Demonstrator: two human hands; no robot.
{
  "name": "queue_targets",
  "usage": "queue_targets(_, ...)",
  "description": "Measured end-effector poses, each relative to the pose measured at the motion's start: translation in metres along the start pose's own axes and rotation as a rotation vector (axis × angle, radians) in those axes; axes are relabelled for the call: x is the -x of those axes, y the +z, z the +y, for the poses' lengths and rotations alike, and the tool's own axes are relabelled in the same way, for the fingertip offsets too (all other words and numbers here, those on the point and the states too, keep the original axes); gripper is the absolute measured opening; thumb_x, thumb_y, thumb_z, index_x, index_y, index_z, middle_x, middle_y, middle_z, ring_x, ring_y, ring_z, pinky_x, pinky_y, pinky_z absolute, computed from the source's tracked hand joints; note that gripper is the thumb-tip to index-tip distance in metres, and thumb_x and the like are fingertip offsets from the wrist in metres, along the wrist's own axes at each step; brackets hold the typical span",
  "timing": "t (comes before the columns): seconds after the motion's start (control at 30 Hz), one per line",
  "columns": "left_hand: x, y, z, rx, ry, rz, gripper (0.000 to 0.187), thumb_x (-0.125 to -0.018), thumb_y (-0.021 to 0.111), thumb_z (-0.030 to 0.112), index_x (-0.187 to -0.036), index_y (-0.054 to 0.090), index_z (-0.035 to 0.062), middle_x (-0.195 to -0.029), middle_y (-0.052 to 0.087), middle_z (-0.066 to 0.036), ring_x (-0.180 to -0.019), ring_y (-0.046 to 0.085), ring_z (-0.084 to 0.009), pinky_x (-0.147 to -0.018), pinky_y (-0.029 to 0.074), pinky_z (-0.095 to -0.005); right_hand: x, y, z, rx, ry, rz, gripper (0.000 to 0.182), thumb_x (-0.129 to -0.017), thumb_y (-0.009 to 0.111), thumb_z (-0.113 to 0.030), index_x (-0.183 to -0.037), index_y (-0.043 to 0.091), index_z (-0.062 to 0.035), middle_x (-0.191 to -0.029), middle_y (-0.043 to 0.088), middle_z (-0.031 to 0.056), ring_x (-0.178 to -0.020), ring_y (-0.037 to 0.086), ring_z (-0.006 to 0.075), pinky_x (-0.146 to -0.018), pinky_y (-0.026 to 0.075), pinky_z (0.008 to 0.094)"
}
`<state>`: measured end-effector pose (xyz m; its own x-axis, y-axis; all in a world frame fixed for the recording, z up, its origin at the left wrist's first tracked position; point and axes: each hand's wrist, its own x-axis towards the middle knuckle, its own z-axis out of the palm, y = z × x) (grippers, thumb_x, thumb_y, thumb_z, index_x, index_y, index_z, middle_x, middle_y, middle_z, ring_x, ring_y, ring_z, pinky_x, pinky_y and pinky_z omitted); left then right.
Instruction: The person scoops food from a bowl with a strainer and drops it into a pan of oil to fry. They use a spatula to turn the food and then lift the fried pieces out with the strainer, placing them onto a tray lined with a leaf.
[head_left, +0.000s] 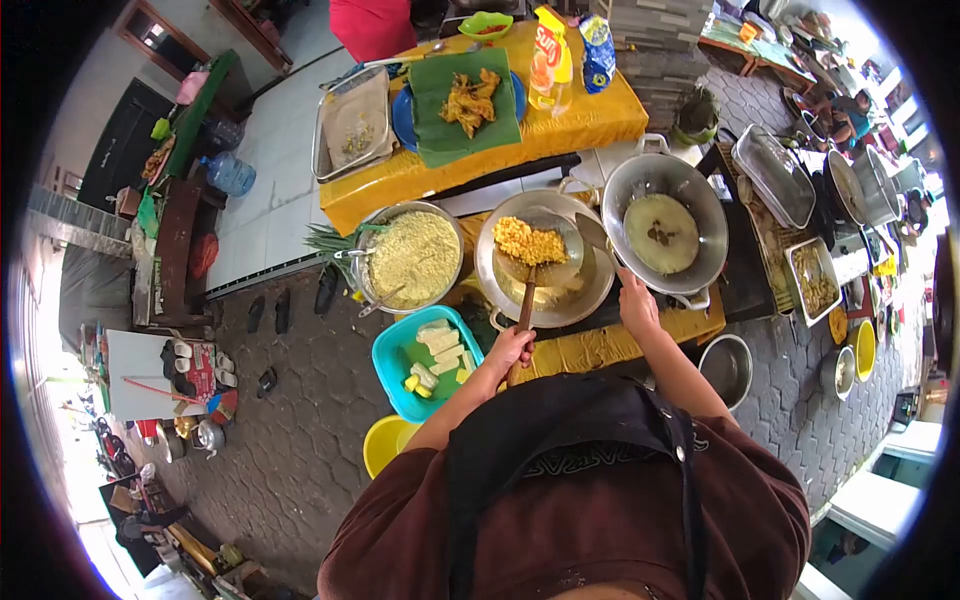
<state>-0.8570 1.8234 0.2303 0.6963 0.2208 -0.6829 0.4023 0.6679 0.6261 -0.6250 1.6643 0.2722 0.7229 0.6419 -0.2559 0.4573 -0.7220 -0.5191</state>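
My left hand (513, 348) is closed around the wooden handle of a skimmer (527, 300). Golden fried bits (530, 243) are heaped in the skimmer's bowl, which is over a wide metal pan (487, 268). In my right hand (637, 305) is the handle of a metal spatula (592, 231); its blade lies near the pan's right rim. Just right of that stands a deep two-handled pot (618, 190) with yellowish oil (662, 230) and a few dark bits in it.
A pot of pale yellow grated food (412, 255) and a turquoise basin (388, 375) holding pale blocks stand to the left. Beyond, a yellow-covered table (590, 125) bears fried pieces (470, 103) on a banana leaf and a yellow bottle (551, 60). Metal trays (775, 175) are at right.
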Motion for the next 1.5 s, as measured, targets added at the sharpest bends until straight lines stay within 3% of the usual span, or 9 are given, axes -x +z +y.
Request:
queue_targets(0.13,0.007,-0.003,0.008,0.001,0.006,0.043,0.017,-0.083,0.055,0.018,-0.081,0.045,0.0053,-0.061,0.047,-0.004,-0.042,0.041,-0.0109,-0.037,0.036,-0.0282,0.012,-0.005,-0.017,0.006,0.050,0.190,0.048,-0.084,0.044,-0.008,-0.130,0.031,-0.0165,-0.112,0.047,0.0256,-0.092,0.054,0.0424,-0.075,0.045,0.0478)
queue_targets(0.23,0.022,-0.003,0.022,0.025,0.032,0.029,0.018,-0.083,0.057,0.018,-0.081,0.045,0.0052,-0.061,0.047,-0.004,-0.042,0.042,-0.0107,-0.035,0.036,-0.0268,0.011,-0.003,-0.009,-0.072,0.124,0.175,0.050,-0.084,0.045,-0.008,-0.131,0.030,-0.0157,-0.115,0.046,0.0257,-0.093,0.053,0.0432,-0.076,0.044,0.0481)
queue_targets(0.4,0.049,-0.007,0.056,-0.106,0.158,-0.003,0.020,-0.084,0.054,0.020,-0.083,0.046,0.0016,-0.060,0.049,-0.006,-0.037,0.045,-0.0128,-0.033,0.036,-0.0263,0.014,0.018,0.012,-0.118,0.047,0.319,0.049,-0.083,0.048,-0.009,-0.130,0.033,-0.0110,-0.103,0.052,0.0250,-0.091,0.052,0.0409,-0.077,0.042,0.0452)
queue_targets(0.6,0.054,-0.019,0.071,-0.097,0.113,-0.025,0.017,-0.085,0.053,0.019,-0.085,0.046,0.0033,-0.061,0.048,-0.005,-0.040,0.041,-0.0102,-0.034,0.035,-0.0264,0.035,0.041,0.012,-0.157,0.185,0.190,0.044,-0.083,0.046,-0.008,-0.126,0.036,-0.0107,-0.096,0.056,0.0254,-0.086,0.055,0.0410,-0.074,0.042,0.0445)
queue_targets(0.83,0.068,-0.040,0.088,-0.100,0.054,-0.083,0.016,-0.084,0.055,0.017,-0.086,0.045,0.0050,-0.062,0.048,-0.005,-0.040,0.040,-0.0091,-0.035,0.035,-0.0264,0.058,0.086,0.008,-0.126,0.085,0.050,0.044,-0.082,0.045,-0.008,-0.125,0.035,-0.0103,-0.100,0.056,0.0251,-0.093,0.054,0.0413,-0.078,0.042,0.0461)
queue_targets(0.93,0.092,-0.037,0.119,-0.143,0.093,-0.114,0.016,-0.085,0.052,0.017,-0.092,0.045,0.0042,-0.063,0.047,-0.004,-0.040,0.038,-0.0084,-0.036,0.033,-0.0251,0.068,0.106,-0.009,-0.025,0.066,0.012,0.045,-0.079,0.047,-0.007,-0.124,0.038,-0.0118,-0.102,0.055,0.0244,-0.094,0.053,0.0403,-0.080,0.043,0.0441)
queue_targets(1.07,0.110,-0.036,0.147,-0.181,0.151,-0.151,0.017,-0.087,0.051,0.017,-0.097,0.046,0.0041,-0.063,0.047,-0.003,-0.040,0.037,-0.0078,-0.036,0.032,-0.0241,0.081,0.108,-0.053,0.204,0.049,-0.200,0.044,-0.085,0.037,-0.009,-0.128,0.035,-0.0159,-0.108,0.048,0.0217,-0.095,0.055,0.0368,-0.078,0.046,0.0435)
queue_targets(1.27,0.098,-0.049,0.140,-0.171,0.100,-0.135,0.016,-0.085,0.054,0.016,-0.093,0.046,0.0046,-0.063,0.048,-0.004,-0.040,0.038,-0.0080,-0.036,0.032,-0.0246,0.063,0.132,-0.055,0.338,0.020,-0.111,0.043,-0.083,0.042,-0.009,-0.125,0.038,-0.0135,-0.100,0.050,0.0196,-0.084,0.059,0.0365,-0.069,0.048,0.0437)
queue_targets(1.5,0.100,-0.054,0.139,-0.151,0.105,-0.127,0.016,-0.085,0.054,0.018,-0.089,0.046,0.0045,-0.063,0.048,-0.005,-0.041,0.040,-0.0084,-0.036,0.035,-0.0249,0.050,0.115,-0.057,0.280,0.040,-0.046,0.034,-0.082,0.043,-0.007,-0.116,0.043,-0.0090,-0.101,0.050,0.0214,-0.083,0.059,0.0376,-0.069,0.049,0.0438)
